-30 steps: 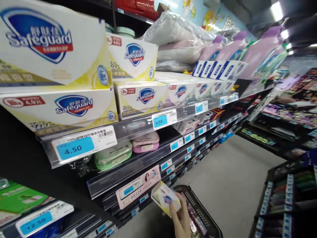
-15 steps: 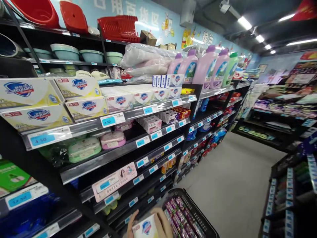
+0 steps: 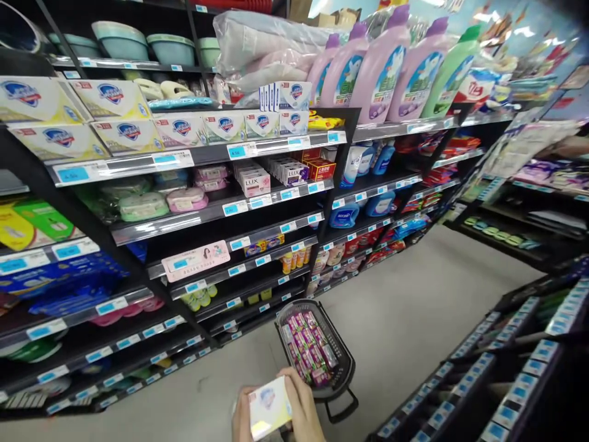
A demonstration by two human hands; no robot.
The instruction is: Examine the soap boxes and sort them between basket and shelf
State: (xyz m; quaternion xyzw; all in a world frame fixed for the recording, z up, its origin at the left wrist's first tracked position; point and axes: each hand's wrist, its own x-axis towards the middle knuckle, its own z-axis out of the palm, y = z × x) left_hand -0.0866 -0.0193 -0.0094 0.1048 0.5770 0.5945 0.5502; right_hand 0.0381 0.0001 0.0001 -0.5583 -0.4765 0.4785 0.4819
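Near the bottom of the head view, a white and yellow Safeguard soap box [image 3: 269,407] is gripped between both hands. My left hand [image 3: 242,415] closes on its left side; my right hand [image 3: 301,406] presses along its right side with the fingers bent around the edge. Just beyond them on the floor is a black shopping basket [image 3: 346,350] with several purple packets [image 3: 309,344] laid in rows. Similar Safeguard boxes [image 3: 133,135] are stacked on the upper shelf at the left.
A long shelf unit [image 3: 193,221] runs along the left, holding Lux soap boxes [image 3: 254,182], soap dishes [image 3: 188,199] and large detergent bottles [image 3: 381,73]. Another shelf rack [image 3: 510,380] stands at the right. Grey floor [image 3: 405,294] lies between them.
My view has tilted downward, so the whole basket and more floor show. The soap box stays in both hands, now further into view.
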